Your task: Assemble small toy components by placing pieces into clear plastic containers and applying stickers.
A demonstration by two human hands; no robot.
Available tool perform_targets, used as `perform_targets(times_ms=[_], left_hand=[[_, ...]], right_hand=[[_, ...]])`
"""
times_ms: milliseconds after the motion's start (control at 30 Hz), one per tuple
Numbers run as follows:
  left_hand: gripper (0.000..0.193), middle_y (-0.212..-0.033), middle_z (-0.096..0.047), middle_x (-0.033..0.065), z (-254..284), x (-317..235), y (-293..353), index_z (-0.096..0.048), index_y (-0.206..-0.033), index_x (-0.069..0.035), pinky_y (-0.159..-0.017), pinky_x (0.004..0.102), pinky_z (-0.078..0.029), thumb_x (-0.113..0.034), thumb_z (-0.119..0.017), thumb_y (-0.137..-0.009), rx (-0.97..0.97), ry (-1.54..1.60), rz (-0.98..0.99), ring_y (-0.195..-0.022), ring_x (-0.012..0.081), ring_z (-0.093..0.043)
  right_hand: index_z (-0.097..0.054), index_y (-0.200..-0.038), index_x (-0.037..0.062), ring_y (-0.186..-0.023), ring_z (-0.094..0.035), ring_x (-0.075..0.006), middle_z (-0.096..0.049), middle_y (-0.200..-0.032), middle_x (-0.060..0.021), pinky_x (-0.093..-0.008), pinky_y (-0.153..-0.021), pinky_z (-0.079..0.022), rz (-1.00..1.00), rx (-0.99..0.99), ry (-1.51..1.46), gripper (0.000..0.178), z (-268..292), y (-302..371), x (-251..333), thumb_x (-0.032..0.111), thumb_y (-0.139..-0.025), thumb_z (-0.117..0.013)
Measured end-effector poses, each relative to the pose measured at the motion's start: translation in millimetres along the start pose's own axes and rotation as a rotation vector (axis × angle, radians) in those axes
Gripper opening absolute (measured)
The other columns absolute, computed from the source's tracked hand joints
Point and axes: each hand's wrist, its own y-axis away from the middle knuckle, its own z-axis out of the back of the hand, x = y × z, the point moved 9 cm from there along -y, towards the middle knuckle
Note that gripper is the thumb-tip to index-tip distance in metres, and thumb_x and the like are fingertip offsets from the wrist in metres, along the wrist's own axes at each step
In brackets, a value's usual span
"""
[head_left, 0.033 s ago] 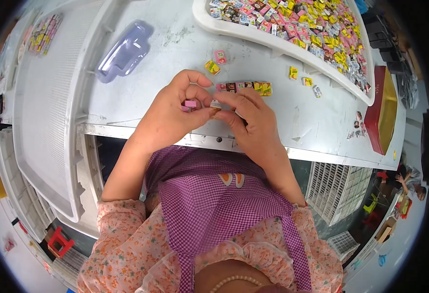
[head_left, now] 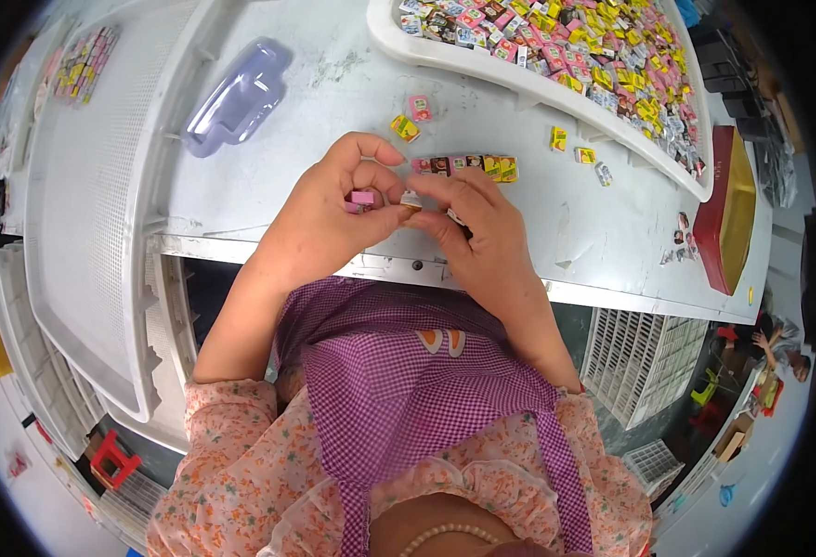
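Observation:
My left hand [head_left: 319,209] is closed loosely, with small pink boxes [head_left: 362,198] tucked in its curled fingers. Between the fingertips of both hands is a tiny white-and-brown box [head_left: 411,199], partly covered by the fingers. My right hand [head_left: 482,218] pinches it from the right with thumb and forefinger. Just beyond the fingers lies a row of small boxes [head_left: 501,168] in pink, brown and yellow, partly hidden by my right hand. Farther back are a loose pink box [head_left: 419,109] and a loose yellow box [head_left: 404,128].
A white tray [head_left: 482,67] heaped with small coloured boxes stands far right. Several loose boxes [head_left: 558,139] lie near its edge. A red-and-gold box [head_left: 725,213] is at the right. A clear plastic blister [head_left: 238,97] lies left, beside a large perforated white tray [head_left: 87,213].

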Motion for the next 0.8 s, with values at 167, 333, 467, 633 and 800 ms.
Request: perform_targets(times_ms=[167, 333, 467, 633, 800], left_hand=[[0.039, -0.085, -0.062, 0.0036, 0.5, -4.5, 3.9, -0.046, -0.113, -0.004, -0.068, 0.0215, -0.046, 0.001, -0.065, -0.080, -0.009, -0.030, -0.019, -0.079, 0.0078, -0.056], [0.039, -0.089, -0.062, 0.0042, -5.0, 1.8, 4.4, -0.048, -0.116, -0.003, -0.068, 0.0205, -0.046, 0.002, -0.064, -0.081, 0.090, 0.111, -0.001, -0.081, 0.0076, -0.058], [0.037, -0.092, -0.063, 0.0050, -8.1, 8.3, 7.1, -0.050, -0.117, -0.001, -0.068, 0.0199, -0.047, 0.002, -0.064, -0.083, 0.152, 0.225, 0.041, -0.082, 0.0078, -0.059], [0.031, -0.093, -0.064, 0.0062, -5.6, 25.8, 12.7, -0.054, -0.113, 0.000, -0.073, 0.0222, -0.049, 0.000, -0.065, -0.084, 0.094, 0.323, 0.180, -0.083, 0.0094, -0.060], [0.029, -0.092, -0.064, 0.0049, -1.8, 21.3, 14.2, -0.057, -0.111, 0.000, -0.073, 0.0225, -0.049, 0.000, -0.065, -0.084, -0.021, 0.147, 0.130, -0.081, 0.0088, -0.059]], right_hand=[[-0.066, -0.100, 0.0057, -0.079, -0.058, -0.0185, -0.061, -0.088, -0.0058, -0.0291, -0.068, -0.049, -0.025, 0.066, -0.223, 0.023, -7.1, 1.1, -8.0, 0.004, -0.078, -0.070], [-0.066, -0.097, 0.0057, -0.079, -0.058, -0.0196, -0.061, -0.087, -0.0056, -0.0288, -0.068, -0.048, 0.059, 0.086, -0.181, 0.021, -8.0, 4.0, -5.9, 0.005, -0.077, -0.071], [-0.065, -0.096, 0.0069, -0.076, -0.059, -0.0201, -0.061, -0.090, -0.0057, -0.0288, -0.066, -0.048, 0.133, 0.082, -0.159, 0.025, -4.5, 6.8, 7.3, 0.010, -0.074, -0.075], [-0.062, -0.100, 0.0079, -0.073, -0.061, -0.0247, -0.060, -0.091, -0.0070, -0.0325, -0.061, -0.049, 0.106, 0.140, 0.039, 0.031, -11.8, 11.9, 14.7, 0.014, -0.073, -0.075], [-0.058, -0.103, 0.0090, -0.072, -0.061, -0.0295, -0.059, -0.088, -0.0084, -0.0380, -0.058, -0.049, 0.135, 0.185, 0.253, 0.032, -11.8, 9.7, 25.9, 0.015, -0.075, -0.073]])
